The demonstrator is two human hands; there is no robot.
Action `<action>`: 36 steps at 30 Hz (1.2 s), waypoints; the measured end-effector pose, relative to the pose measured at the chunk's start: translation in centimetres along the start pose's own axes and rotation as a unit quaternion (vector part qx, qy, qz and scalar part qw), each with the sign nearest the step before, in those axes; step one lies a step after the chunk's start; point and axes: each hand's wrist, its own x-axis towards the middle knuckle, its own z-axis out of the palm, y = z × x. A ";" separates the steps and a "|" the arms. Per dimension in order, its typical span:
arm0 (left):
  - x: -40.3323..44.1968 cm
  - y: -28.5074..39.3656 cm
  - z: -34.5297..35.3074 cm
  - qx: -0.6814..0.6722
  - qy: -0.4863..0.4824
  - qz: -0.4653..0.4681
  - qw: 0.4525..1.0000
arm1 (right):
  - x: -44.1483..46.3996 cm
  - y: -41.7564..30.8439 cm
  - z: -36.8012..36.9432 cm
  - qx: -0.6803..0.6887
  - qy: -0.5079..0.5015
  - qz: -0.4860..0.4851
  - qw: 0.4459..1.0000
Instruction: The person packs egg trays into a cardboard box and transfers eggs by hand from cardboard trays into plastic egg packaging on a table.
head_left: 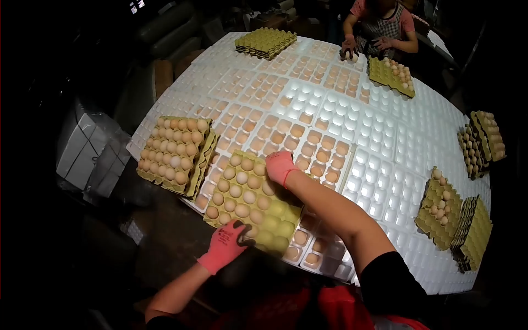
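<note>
A yellow-green egg tray [280, 234] lies on the white plastic packs in front of me. Brown and pale eggs [242, 210] fill most of it, and several cups at its near right are bare. My left hand [227, 245], in a pink glove with dark fingertips, is closed around an egg [251, 230] at the tray's near edge. My right hand [281, 166], also in a pink glove, is curled at the tray's far right side, beside a pack holding eggs [320, 156]. Its fingertips are turned away from view, so what they hold is hidden.
Stacked trays full of eggs [173, 148] stand at the left. Further trays lie at the back [265, 43] and right [440, 209]. Clear white packs [374, 176] cover the table. Across it, a person [382, 27] in gloves handles eggs beside another tray [391, 76].
</note>
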 end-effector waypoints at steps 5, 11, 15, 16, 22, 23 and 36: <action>0.8 -3.9 4.3 0.285 -0.017 0.168 0.944 | -5.6 5.2 -4.9 0.276 -0.068 -0.011 0.959; 2.5 -5.1 1.9 -0.397 0.071 -0.039 0.914 | -5.2 14.2 -3.4 0.826 -0.004 0.100 0.554; 10.4 -6.2 -1.1 -0.606 0.019 -0.131 0.784 | 5.7 16.9 -1.8 0.651 0.189 0.103 0.728; 12.7 -7.3 -1.4 -0.567 0.024 -0.097 0.818 | 8.3 16.9 -1.5 0.535 0.261 0.097 0.798; 24.9 -12.6 -0.8 -0.667 0.012 -0.132 0.733 | 17.0 17.6 -2.0 0.293 0.361 0.176 0.868; 27.3 -13.1 -0.6 -0.728 0.016 -0.199 0.655 | 17.8 18.1 -1.4 0.242 0.309 0.169 0.904; 52.7 -5.4 6.0 -0.046 0.275 0.171 0.945 | -9.7 15.5 5.2 0.217 0.339 0.246 0.882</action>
